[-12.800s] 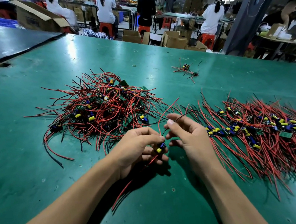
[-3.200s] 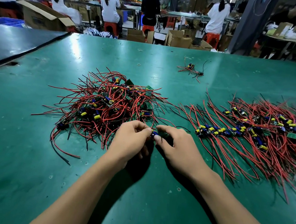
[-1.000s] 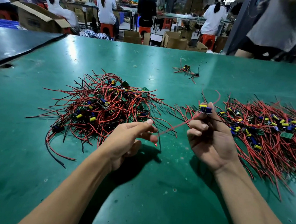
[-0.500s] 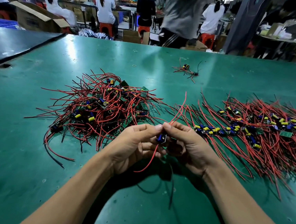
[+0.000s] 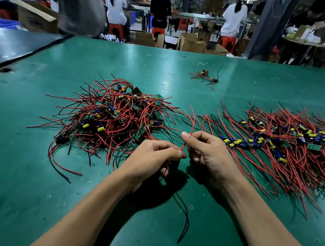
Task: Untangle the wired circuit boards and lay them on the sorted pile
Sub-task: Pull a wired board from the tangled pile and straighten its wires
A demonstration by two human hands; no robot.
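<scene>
Pinched between left hand (image 5: 154, 159) and right hand (image 5: 208, 155): one red wire (image 5: 193, 125).
Any board is hidden inside the curled fingers; black wires (image 5: 186, 220) trail near over the table (image 5: 33, 179). Tangle (image 5: 116, 116) lies left, sorted pile (image 5: 284, 142) right, stray bunch (image 5: 204, 76) far. Open boxes (image 5: 191, 43) stand beyond, contents unseen.

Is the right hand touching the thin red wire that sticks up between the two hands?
Touching. The head view shows the right hand pinching the thin red wire between thumb and forefinger, with no gap showing.
</scene>
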